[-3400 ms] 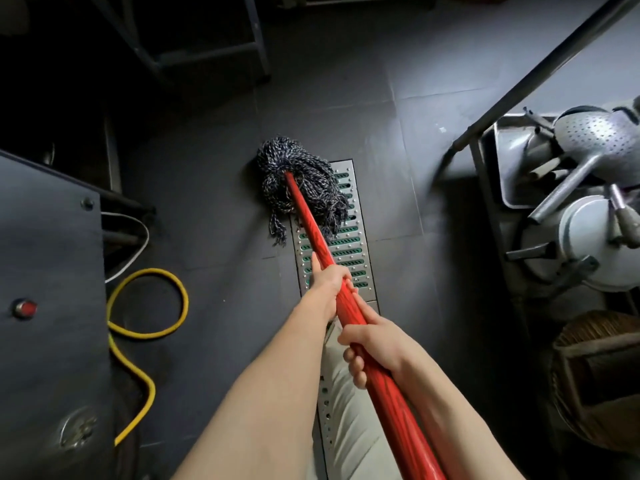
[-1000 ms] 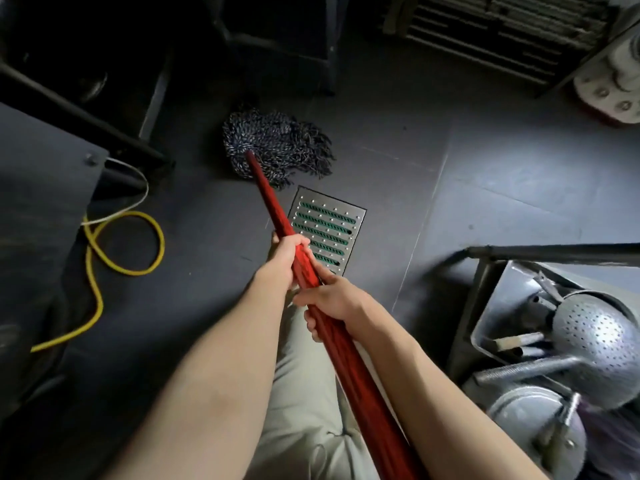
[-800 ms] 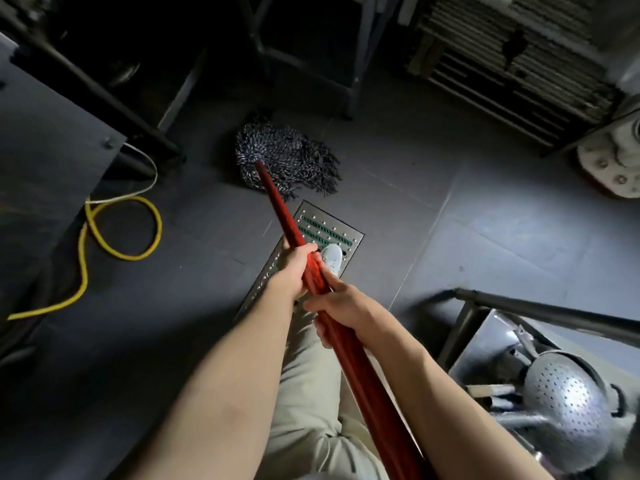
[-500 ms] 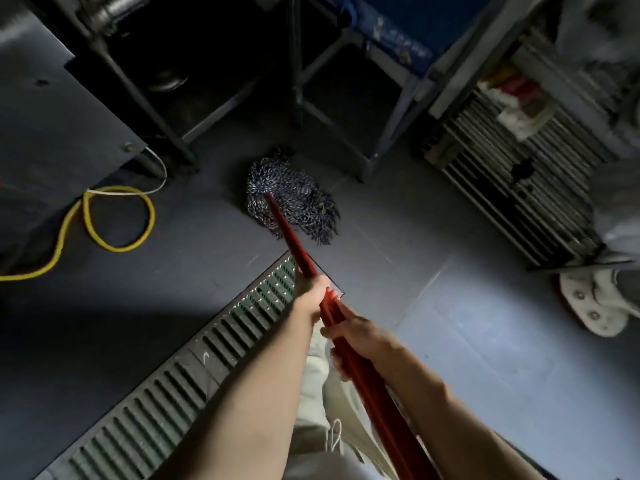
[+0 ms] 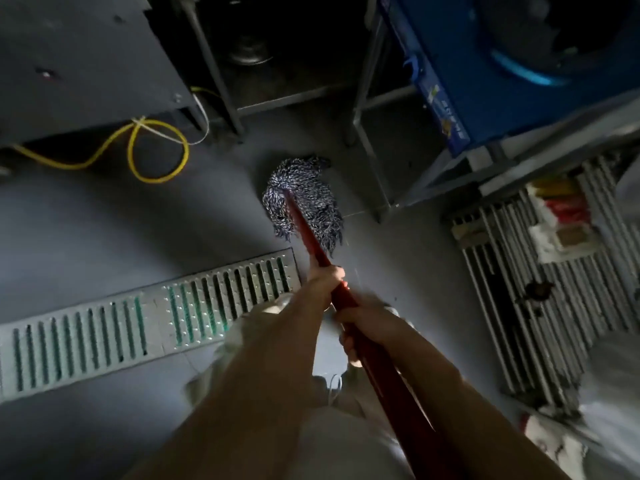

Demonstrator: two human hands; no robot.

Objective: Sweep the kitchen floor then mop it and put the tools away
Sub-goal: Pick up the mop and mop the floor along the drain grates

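A red-handled mop (image 5: 349, 306) runs from the bottom right up to its grey string head (image 5: 304, 199), which lies on the dark tiled floor (image 5: 138, 237) beyond the drain's end. My left hand (image 5: 323, 282) grips the handle higher up, nearer the mop head. My right hand (image 5: 363, 323) grips it just below. Both forearms reach in from the bottom of the view.
A metal drain grate (image 5: 145, 320) crosses the floor at the left. A yellow hose (image 5: 156, 147) coils under a dark cabinet (image 5: 86, 60). Metal table legs (image 5: 367, 140) and a blue bin (image 5: 485, 71) stand behind the mop; a slatted rack (image 5: 554, 289) is at the right.
My view has turned to the right, so the drain grate now lies across the left. The mop head has moved off the grate to the floor near the table legs. Both hands still grip the handle.
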